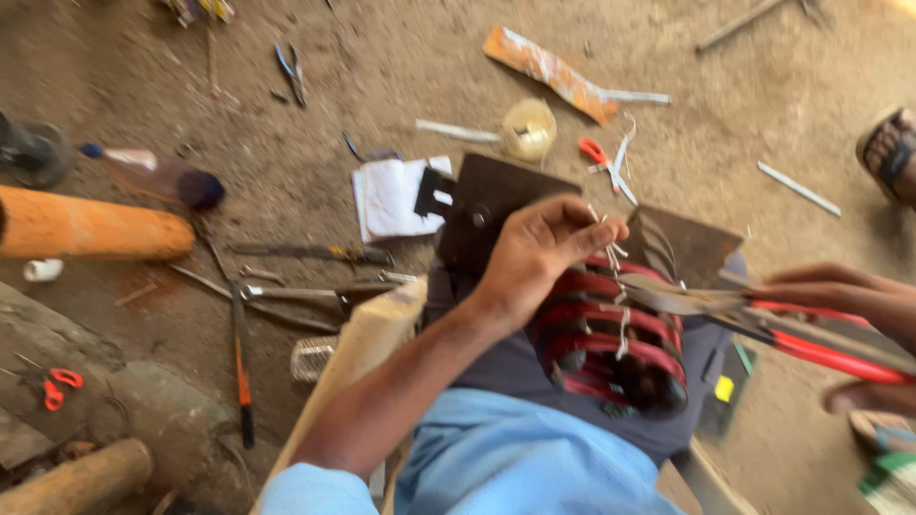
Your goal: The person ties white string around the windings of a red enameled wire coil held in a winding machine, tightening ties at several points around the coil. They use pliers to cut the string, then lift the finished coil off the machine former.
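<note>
A dark motor stator point(611, 343) with red wire coils rests on my lap. My left hand point(539, 248) is above it, its fingers pinched on thin white tie strings point(611, 253) that hang onto the coils. My right hand point(844, 296) comes in from the right and grips red-handled pliers point(763, 319), whose metal jaws point left and reach the strings just over the coils. The picture is blurred by motion.
On the dirt floor lie an orange cylinder point(91, 227), a plastic bottle point(153, 175), long metal tools point(305, 296), a white paper pad point(391, 195), a ball of twine point(528, 129), red-handled scissors point(603, 160) and an orange-handled tool point(243, 377). Another person's sandalled foot point(892, 153) is at the right edge.
</note>
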